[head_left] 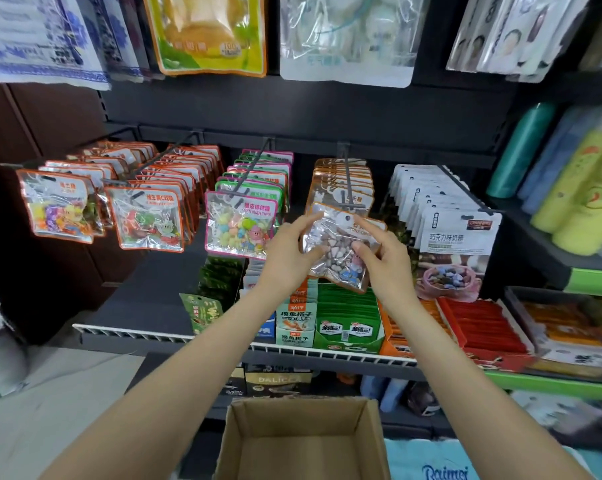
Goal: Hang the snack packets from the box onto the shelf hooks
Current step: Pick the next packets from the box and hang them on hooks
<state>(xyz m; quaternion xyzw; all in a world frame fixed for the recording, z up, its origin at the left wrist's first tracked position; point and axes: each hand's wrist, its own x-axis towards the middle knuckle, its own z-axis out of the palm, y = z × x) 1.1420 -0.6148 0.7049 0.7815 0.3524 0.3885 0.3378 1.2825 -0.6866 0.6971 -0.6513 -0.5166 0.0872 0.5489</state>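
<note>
Your left hand (289,252) and right hand (384,252) both pinch the clear orange-edged packet of pebble-shaped candies (339,251), thumbs in front, just below the black metal hook (347,181), above the open cardboard box (301,441).

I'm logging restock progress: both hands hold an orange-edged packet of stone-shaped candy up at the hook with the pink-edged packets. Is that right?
Not quite. Both the left hand and the right hand do hold the orange-edged packet, but the head view shows it just below the hook carrying matching orange-edged packets. The pink-edged packets hang on the next hook to the left.
</note>
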